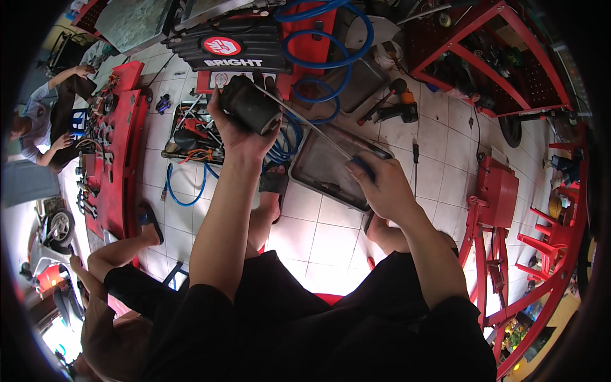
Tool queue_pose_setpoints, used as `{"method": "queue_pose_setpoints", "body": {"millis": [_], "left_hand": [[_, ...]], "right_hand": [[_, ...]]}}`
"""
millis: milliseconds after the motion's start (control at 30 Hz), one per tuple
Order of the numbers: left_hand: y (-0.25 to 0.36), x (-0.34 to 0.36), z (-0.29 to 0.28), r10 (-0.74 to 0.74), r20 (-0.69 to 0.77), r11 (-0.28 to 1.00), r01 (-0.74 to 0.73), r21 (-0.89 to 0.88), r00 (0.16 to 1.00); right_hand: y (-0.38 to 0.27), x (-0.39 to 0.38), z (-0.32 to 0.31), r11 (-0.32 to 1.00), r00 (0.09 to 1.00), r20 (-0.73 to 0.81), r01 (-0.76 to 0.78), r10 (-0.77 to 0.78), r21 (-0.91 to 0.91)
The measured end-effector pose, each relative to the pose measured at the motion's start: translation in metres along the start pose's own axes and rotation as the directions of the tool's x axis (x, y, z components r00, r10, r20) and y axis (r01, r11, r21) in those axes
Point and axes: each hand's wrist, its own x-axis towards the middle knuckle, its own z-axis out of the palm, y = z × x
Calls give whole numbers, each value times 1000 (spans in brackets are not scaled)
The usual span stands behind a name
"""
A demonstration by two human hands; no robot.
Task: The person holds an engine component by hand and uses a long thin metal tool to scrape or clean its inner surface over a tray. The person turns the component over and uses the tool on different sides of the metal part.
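Note:
My left hand (pixel 239 141) grips a black cylindrical part (pixel 249 106) with an uneven top, held up in the middle of the view. My right hand (pixel 384 186) is closed round the dark blue handle of a long screwdriver (pixel 309 122); its shaft reaches up-left to the top of the black part, where I cannot tell whether it touches or enters. Below them on the tiled floor lies a worn metal tray (pixel 324 175) holding small dark items. An open toolbox (pixel 189 130) with assorted tools sits left of my left hand. Coiled blue hose (pixel 291 137) lies behind.
A red tool-covered bench (pixel 121 159) stands left, with a co-worker (pixel 38 121) beside it and another person (pixel 114 318) at lower left. A second tray (pixel 353 89), a drill (pixel 398 108), a red shelf unit (pixel 515 70) and a red stand (pixel 496 191) are to the right.

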Motion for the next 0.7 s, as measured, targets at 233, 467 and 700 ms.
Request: {"method": "queue_pose_setpoints", "body": {"millis": [233, 467, 700], "left_hand": [[-4, -2, 7, 45, -1, 999, -45, 2, 999], [-5, -3, 11, 74, -38, 997, -72, 40, 997], [-8, -1, 9, 91, -72, 995, -87, 56, 993]], "right_hand": [[-4, 0, -2, 999, 998, 24, -52, 52, -7], [-6, -1, -3, 999, 999, 9, -35, 35, -18], [-7, -2, -3, 999, 1000, -13, -5, 4, -38]]}}
